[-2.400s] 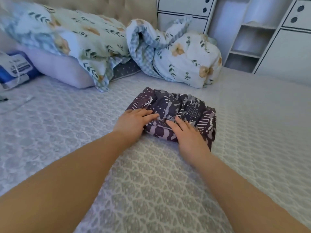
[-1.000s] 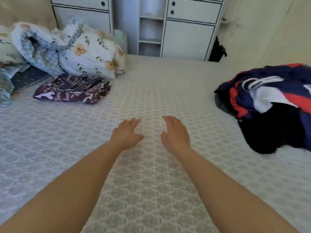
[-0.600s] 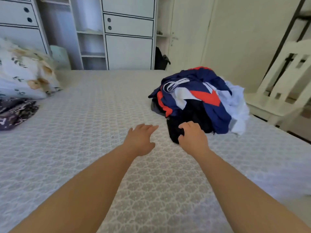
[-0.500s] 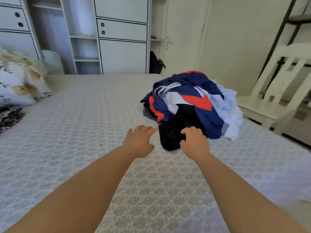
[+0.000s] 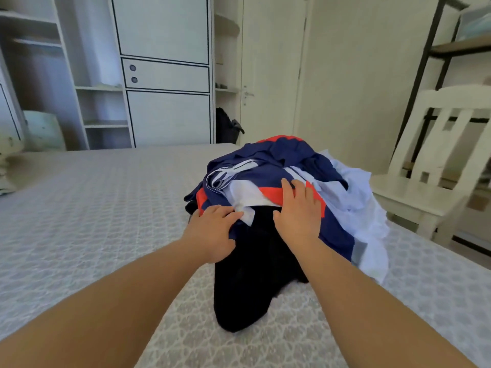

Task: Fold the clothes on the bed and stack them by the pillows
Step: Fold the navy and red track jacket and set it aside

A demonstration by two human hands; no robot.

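Observation:
A loose pile of clothes lies on the bed (image 5: pixel 79 208), right of centre. On top is a navy, red and white garment (image 5: pixel 268 163). A black garment (image 5: pixel 247 285) spills toward me at the front, and a pale blue-white one (image 5: pixel 358 208) hangs off the right side. My left hand (image 5: pixel 212 231) rests on the pile's front left edge, fingers laid over the white and navy cloth. My right hand (image 5: pixel 299 211) lies flat on the red stripe, fingers straight. The folded patterned garment is out of view.
A corner of a floral pillow (image 5: pixel 6 158) shows at the far left edge. A white chair (image 5: pixel 425 187) stands close to the bed's right side. Behind the bed are a white wardrobe (image 5: pixel 164 75), a black bag (image 5: pixel 228 128) and a door (image 5: pixel 271 70).
My view swung right from the folded patterned garment by the pillows to the clothes pile. Both hands travelled across the bed and now rest on the pile's top garment.

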